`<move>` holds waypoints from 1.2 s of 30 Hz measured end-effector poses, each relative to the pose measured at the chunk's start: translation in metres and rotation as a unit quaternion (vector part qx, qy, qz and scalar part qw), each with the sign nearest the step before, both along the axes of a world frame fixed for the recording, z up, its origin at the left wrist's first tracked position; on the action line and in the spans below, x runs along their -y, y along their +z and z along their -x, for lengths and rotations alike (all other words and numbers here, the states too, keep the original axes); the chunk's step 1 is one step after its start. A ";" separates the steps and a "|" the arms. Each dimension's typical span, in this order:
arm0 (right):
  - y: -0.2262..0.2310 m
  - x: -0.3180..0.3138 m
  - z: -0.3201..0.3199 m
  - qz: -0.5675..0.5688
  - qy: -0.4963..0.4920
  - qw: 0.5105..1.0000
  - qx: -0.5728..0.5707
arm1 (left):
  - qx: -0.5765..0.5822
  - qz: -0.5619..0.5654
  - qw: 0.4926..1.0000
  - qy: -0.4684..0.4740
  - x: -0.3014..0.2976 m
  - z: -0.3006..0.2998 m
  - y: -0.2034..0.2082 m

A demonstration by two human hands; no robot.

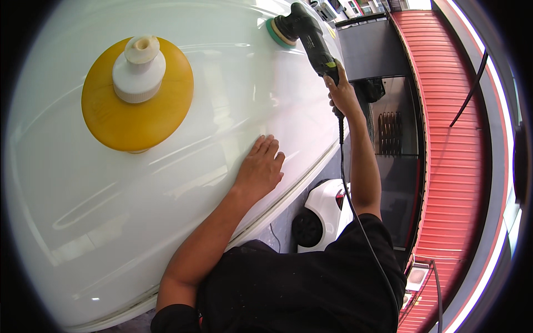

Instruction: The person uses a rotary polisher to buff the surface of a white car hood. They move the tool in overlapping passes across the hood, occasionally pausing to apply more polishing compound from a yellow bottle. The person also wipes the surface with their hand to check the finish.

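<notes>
A white-capped yellow plastic bottle stands on a glossy white curved panel, open room around it; the left grip lies palm down, fingers unclenched, near the panel's edge. Ahead, a black corded polisher points away and leftward along its long axis, green-and-cream pad on the panel, handle clamped in the right grip.

Nothing legible. Polisher: faint pale marking along its length, too small to read. Far background, top edge: small red and white patches, too blurred to read.
</notes>
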State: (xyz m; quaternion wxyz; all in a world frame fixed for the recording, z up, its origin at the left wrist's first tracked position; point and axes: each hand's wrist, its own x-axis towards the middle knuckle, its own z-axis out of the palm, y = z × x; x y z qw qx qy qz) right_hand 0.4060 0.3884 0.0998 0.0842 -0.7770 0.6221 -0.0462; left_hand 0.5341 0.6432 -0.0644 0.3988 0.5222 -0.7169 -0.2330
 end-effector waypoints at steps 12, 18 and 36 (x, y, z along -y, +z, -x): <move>-0.030 0.012 -0.019 0.019 -0.076 0.996 0.049 | 0.011 -0.010 1.000 -0.004 -0.001 0.005 -0.003; -0.027 -0.023 -0.041 -0.002 -0.028 0.998 0.058 | 0.011 -0.001 1.000 0.000 -0.001 0.011 0.003; -0.025 -0.126 -0.120 -0.080 0.143 0.972 0.171 | -0.012 -0.001 1.000 -0.010 0.002 0.003 0.008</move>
